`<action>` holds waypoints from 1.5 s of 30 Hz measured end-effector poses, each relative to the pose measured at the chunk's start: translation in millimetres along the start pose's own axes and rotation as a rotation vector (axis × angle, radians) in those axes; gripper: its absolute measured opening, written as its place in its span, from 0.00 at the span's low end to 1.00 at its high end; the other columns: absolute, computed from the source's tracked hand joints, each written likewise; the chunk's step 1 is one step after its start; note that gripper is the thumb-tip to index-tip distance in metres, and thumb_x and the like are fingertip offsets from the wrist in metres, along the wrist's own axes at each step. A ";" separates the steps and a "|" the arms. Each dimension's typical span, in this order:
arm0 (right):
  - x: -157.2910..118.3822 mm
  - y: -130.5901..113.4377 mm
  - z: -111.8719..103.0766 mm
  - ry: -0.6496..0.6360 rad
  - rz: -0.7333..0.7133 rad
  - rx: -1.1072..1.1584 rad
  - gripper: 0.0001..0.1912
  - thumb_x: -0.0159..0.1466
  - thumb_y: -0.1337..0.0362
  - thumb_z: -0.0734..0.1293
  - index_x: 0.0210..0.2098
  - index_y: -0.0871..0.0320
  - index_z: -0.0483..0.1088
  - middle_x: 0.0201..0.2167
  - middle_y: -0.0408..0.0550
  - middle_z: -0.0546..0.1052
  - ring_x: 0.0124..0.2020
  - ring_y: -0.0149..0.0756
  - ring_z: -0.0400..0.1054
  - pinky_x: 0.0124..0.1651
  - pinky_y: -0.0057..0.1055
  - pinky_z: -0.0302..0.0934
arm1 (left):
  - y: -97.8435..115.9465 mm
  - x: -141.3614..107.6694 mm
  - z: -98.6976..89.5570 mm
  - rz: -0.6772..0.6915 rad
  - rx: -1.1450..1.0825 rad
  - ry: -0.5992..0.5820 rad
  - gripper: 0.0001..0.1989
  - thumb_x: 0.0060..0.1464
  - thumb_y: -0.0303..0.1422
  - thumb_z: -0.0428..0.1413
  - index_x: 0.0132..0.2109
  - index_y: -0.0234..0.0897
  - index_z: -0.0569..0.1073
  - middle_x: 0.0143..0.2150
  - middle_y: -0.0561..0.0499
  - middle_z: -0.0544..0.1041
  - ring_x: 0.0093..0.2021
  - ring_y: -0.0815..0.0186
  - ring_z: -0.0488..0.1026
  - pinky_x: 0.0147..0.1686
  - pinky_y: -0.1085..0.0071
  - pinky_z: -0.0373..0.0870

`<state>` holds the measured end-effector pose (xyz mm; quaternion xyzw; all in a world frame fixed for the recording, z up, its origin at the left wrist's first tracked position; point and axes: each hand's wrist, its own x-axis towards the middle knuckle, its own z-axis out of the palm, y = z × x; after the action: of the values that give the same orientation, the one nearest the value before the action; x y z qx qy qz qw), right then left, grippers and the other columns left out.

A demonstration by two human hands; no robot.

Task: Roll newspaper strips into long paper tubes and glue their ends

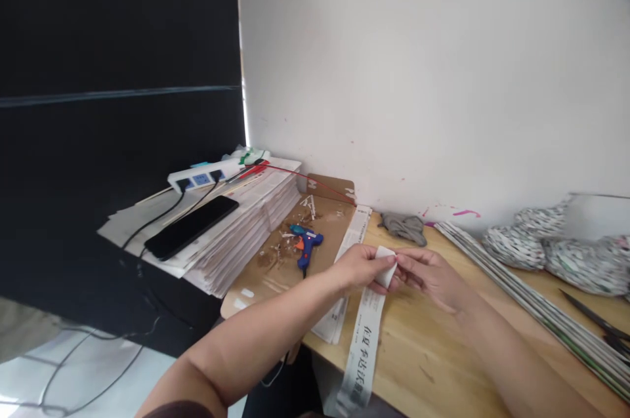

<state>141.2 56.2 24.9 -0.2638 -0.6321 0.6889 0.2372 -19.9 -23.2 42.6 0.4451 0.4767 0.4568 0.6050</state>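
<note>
Between my two hands is a strip of newspaper [365, 339], its upper end folded into a small flat piece and its printed length hanging down past the table's front edge. My left hand [367, 267] pinches the folded end, thumb on top. From the right, the thumb and fingertips of my right hand [427, 273] close on the same end at its edge. More cut newspaper strips [355, 231] lie in a stack just left of my hands. A blue glue gun [308, 249] rests beyond my left forearm on a brown board.
Left stands a tall paper stack [275, 208] carrying a black phone [191, 228] and a white power strip [204, 175] with cables. A grey cloth [403, 228], rolled paper sticks [522, 300], woven paper pieces [585, 264] and scissors [598, 323] lie to the right.
</note>
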 end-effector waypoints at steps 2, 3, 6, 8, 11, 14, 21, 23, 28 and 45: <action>-1.3 -0.9 4.2 -0.038 -0.009 -0.067 0.14 0.59 0.53 0.68 0.32 0.57 0.77 0.21 0.46 0.69 0.22 0.29 0.56 0.23 0.29 0.42 | -5.3 -8.4 4.3 0.012 0.026 0.108 0.21 0.44 0.50 0.59 0.32 0.34 0.75 0.27 0.48 0.75 0.27 0.65 0.73 0.27 0.70 0.69; -2.0 -1.3 6.2 -0.051 -0.011 -0.094 0.14 0.59 0.52 0.68 0.32 0.58 0.77 0.21 0.46 0.69 0.21 0.28 0.54 0.23 0.29 0.41 | -8.0 -12.6 6.5 0.013 0.041 0.156 0.21 0.45 0.49 0.58 0.32 0.34 0.75 0.27 0.48 0.76 0.27 0.65 0.73 0.26 0.70 0.70; -4.1 -1.6 12.4 -0.081 -0.015 -0.139 0.17 0.59 0.51 0.68 0.35 0.59 0.77 0.21 0.45 0.70 0.20 0.26 0.52 0.22 0.28 0.40 | -14.6 -24.1 12.3 0.016 0.078 0.260 0.19 0.47 0.48 0.57 0.32 0.33 0.75 0.24 0.48 0.75 0.25 0.64 0.74 0.25 0.70 0.70; -5.0 -0.9 16.1 -0.102 -0.024 -0.159 0.18 0.58 0.51 0.68 0.36 0.61 0.77 0.21 0.44 0.69 0.19 0.25 0.52 0.22 0.27 0.40 | -17.7 -30.4 15.0 0.023 0.089 0.305 0.19 0.48 0.47 0.57 0.32 0.33 0.75 0.23 0.49 0.75 0.24 0.64 0.74 0.25 0.70 0.70; -4.9 1.3 20.1 -0.138 -0.059 -0.181 0.20 0.59 0.51 0.68 0.38 0.62 0.77 0.21 0.43 0.70 0.19 0.23 0.51 0.22 0.26 0.40 | -22.0 -37.2 17.1 0.039 0.108 0.374 0.18 0.49 0.47 0.57 0.32 0.33 0.75 0.22 0.49 0.75 0.24 0.65 0.74 0.24 0.72 0.69; -3.9 3.8 22.3 -0.154 -0.088 -0.171 0.20 0.58 0.51 0.68 0.38 0.63 0.77 0.20 0.43 0.70 0.18 0.23 0.52 0.21 0.25 0.41 | -26.8 -41.7 18.2 0.051 0.112 0.417 0.18 0.49 0.47 0.56 0.33 0.33 0.75 0.23 0.50 0.76 0.24 0.65 0.74 0.23 0.73 0.69; -3.9 5.2 22.8 -0.188 -0.111 -0.117 0.21 0.58 0.50 0.68 0.35 0.65 0.76 0.19 0.45 0.73 0.19 0.24 0.57 0.21 0.24 0.43 | -35.2 -46.0 18.9 0.087 -0.049 0.365 0.19 0.48 0.46 0.59 0.37 0.33 0.76 0.30 0.47 0.78 0.30 0.65 0.75 0.26 0.73 0.72; -3.4 5.8 20.9 -0.157 -0.096 -0.108 0.21 0.58 0.51 0.68 0.35 0.65 0.76 0.17 0.43 0.71 0.18 0.24 0.57 0.21 0.24 0.44 | -37.1 -44.7 18.0 0.083 -0.077 0.341 0.19 0.49 0.45 0.60 0.39 0.32 0.76 0.31 0.47 0.79 0.30 0.65 0.76 0.29 0.71 0.73; -1.3 8.9 16.2 -0.157 -0.092 -0.124 0.18 0.58 0.53 0.68 0.34 0.64 0.77 0.17 0.41 0.69 0.19 0.24 0.57 0.21 0.23 0.47 | -42.3 -41.7 15.3 0.064 -0.061 0.337 0.19 0.50 0.45 0.59 0.41 0.33 0.77 0.32 0.47 0.80 0.32 0.63 0.76 0.31 0.70 0.73; 4.3 19.3 21.7 -0.020 -0.156 -0.142 0.16 0.58 0.54 0.68 0.29 0.63 0.75 0.19 0.42 0.71 0.21 0.27 0.61 0.25 0.25 0.54 | -43.7 -34.1 6.9 0.014 -0.004 0.320 0.15 0.50 0.41 0.60 0.40 0.34 0.77 0.34 0.46 0.80 0.34 0.63 0.77 0.33 0.69 0.75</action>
<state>123.6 41.1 6.7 -0.2234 -0.7002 0.6244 0.2645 -11.8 -65.4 6.9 0.3686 0.5630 0.5272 0.5189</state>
